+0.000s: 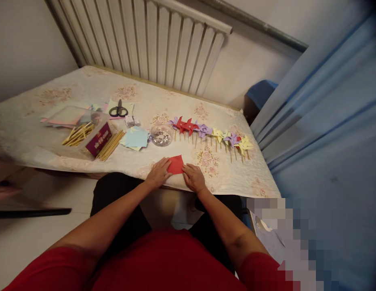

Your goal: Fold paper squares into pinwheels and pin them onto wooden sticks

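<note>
A small red sheet of paper [176, 165] lies at the table's near edge between my two hands. My left hand [158, 173] grips its left side, with the fingertips on the paper. At the right side my right hand [193, 176] has its thumb and fingers at the paper's edge. Beyond the paper stands a clear round bowl [162, 136] of small shiny pieces. Several paper pinwheels [202, 130] on sticks, in red, purple and yellow, lie in a row to the right. Light blue paper squares [137, 137] are stacked left of the bowl.
A clear plastic box [59, 150] with wooden sticks [80, 133] stands at the left, and more sticks [110, 146] lean beside it. Black-handled scissors [118, 110] lie on paper behind. A radiator [145, 40] is at the back, a blue curtain [327, 133] on the right.
</note>
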A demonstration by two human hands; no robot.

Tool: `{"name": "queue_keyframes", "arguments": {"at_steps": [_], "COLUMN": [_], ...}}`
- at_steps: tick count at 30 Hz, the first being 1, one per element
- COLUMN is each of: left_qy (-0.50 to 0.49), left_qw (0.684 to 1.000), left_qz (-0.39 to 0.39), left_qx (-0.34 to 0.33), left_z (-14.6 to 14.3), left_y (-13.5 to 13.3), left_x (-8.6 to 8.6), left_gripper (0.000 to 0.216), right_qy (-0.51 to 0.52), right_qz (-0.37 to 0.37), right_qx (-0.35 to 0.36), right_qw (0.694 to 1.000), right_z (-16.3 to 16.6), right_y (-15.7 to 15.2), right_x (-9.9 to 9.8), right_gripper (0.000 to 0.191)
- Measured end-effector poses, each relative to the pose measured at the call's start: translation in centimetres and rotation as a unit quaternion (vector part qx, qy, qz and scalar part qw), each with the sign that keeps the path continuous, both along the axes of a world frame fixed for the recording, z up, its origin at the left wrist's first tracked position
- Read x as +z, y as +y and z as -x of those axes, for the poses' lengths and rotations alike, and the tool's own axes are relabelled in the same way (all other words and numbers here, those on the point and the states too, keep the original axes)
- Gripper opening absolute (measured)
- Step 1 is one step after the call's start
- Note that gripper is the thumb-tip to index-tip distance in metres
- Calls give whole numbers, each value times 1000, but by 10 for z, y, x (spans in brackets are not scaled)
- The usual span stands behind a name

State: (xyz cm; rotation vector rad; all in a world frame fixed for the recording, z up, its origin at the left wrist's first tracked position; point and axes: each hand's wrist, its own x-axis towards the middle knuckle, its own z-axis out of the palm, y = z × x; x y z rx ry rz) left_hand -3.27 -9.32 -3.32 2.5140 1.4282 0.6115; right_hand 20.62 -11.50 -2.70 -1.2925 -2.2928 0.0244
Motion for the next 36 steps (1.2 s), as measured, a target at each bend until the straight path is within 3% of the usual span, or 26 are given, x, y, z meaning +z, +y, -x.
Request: {"name": "queue_keyframes", "arguments": {"at_steps": [4,13,24,30,36], "left_qy": [-58,-9,49,84,75], "left_qw": [998,998,995,988,984], "left_qz": [-34,-67,-88,-126,-151], "left_qx": [0,15,15,-10,-62], "left_z": [7,-10,-17,-18,-1], "left_y": [-12,-24,-17,-9,1], "left_x": [6,26,11,7,5], "left_gripper": [43,19,19,21,22], "right_qy": [9,9,29,73,96], "right_qz": [1,12,-8,-18,-14], "right_qx": [-1,-8,-1,-14,-30], "right_qw": [1000,1000,1000,997,995], "right_z": [0,-2,-2,-3,-4], "right_y": [-1,0,1,2,3], "right_x": [0,-2,-2,-5,-9], "right_gripper": [28,30,30,32,31]}}
